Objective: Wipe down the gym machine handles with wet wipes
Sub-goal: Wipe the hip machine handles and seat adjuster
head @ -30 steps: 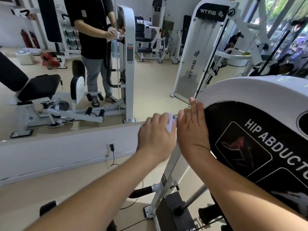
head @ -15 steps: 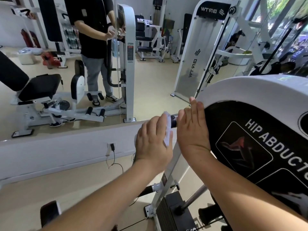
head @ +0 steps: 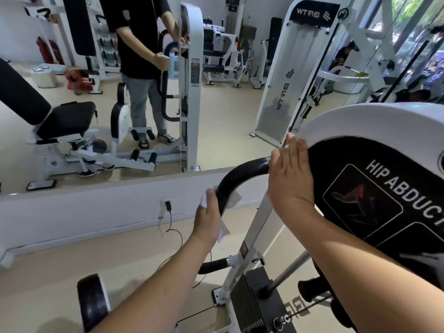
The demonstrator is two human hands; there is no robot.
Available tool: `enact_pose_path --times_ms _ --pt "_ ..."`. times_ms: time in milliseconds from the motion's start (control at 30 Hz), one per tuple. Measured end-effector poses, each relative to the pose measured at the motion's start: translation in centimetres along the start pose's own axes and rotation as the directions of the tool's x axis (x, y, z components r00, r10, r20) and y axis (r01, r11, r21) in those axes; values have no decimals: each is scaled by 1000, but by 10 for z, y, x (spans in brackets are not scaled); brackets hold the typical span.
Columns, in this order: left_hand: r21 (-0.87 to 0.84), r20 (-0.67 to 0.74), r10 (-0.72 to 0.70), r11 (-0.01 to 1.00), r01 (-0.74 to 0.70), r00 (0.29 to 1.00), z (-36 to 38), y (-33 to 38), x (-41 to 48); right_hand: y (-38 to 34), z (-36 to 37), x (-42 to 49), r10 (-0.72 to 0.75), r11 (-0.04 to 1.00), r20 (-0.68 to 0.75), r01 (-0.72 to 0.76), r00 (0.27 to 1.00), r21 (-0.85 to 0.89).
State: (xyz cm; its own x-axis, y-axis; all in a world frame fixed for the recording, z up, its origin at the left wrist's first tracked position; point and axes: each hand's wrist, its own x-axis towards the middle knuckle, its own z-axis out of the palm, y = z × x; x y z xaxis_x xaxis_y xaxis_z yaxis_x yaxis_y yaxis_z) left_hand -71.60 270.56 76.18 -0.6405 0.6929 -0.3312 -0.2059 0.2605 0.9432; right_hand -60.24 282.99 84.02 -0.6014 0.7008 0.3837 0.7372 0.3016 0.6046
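Head view: the thin white wet wipe (head: 232,200) is wrapped round the lower bend of the curved black padded handle (head: 242,173) on the white-and-black hip abductor machine (head: 360,121). The grip of the left hand (head: 207,219) is closed round wipe and bar together, so the wiping stroke is judged to be about midway. The right hand (head: 292,181) is laid flat against the machine's white cover by the handle's top end, grip open, nothing held; next, the wipe probably needs to be slid down the rest of the curve under a firm squeeze.
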Motion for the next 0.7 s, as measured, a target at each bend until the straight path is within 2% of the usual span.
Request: enact_pose_path --times_ms 100,133,167,233,300,333,367,400,433,467,500,567,633,700 --pt "37 -32 -71 997 72 997 -3 -36 -14 -3 -5 -9 -28 999 50 26 998 38" --pt "13 -42 -136 991 137 990 -8 -41 -23 -7 -6 -18 1 992 62 -8 998 128" --pt "3 -34 -194 981 194 980 -15 -41 -33 -12 -8 -31 63 955 53 -76 997 288" --pt "16 18 -239 971 239 971 -35 -33 -46 -30 -11 -65 146 772 93 -172 985 612" --pt "-15 53 -215 976 216 975 -55 -17 -49 -53 -18 -99 168 565 167 -234 971 791" --pt "-48 71 -213 975 217 974 -64 -6 -54 -65 -22 -110 191 389 254 -311 948 867" --pt "-98 91 -207 971 216 974 -71 0 -55 -73 -32 -116 169 134 393 -416 904 900" --pt "-180 142 -213 955 237 967 -75 4 -57 -76 -45 -116 69 -133 542 -531 837 837" --pt "-263 211 -211 928 263 955 -79 8 -63 -76 -58 -114 -120 -352 631 -627 767 695" --pt "-307 249 -217 907 289 944 -81 11 -71 -73 -68 -113 -359 -504 613 -699 704 508" --pt "-330 301 -201 895 300 932 -83 14 -78 -68 -76 -114 -547 -574 522 -748 654 334" --pt "-337 417 -176 881 331 892 -82 16 -85 -59 -81 -121 -688 -586 391 -786 611 197" --pt "-321 449 -169 886 335 877 -78 19 -88 -56 -76 -125 -681 -574 415 -791 604 209" --pt "-311 460 -179 885 346 870 -70 25 -87 -58 -71 -124 -615 -578 521 -788 591 212"
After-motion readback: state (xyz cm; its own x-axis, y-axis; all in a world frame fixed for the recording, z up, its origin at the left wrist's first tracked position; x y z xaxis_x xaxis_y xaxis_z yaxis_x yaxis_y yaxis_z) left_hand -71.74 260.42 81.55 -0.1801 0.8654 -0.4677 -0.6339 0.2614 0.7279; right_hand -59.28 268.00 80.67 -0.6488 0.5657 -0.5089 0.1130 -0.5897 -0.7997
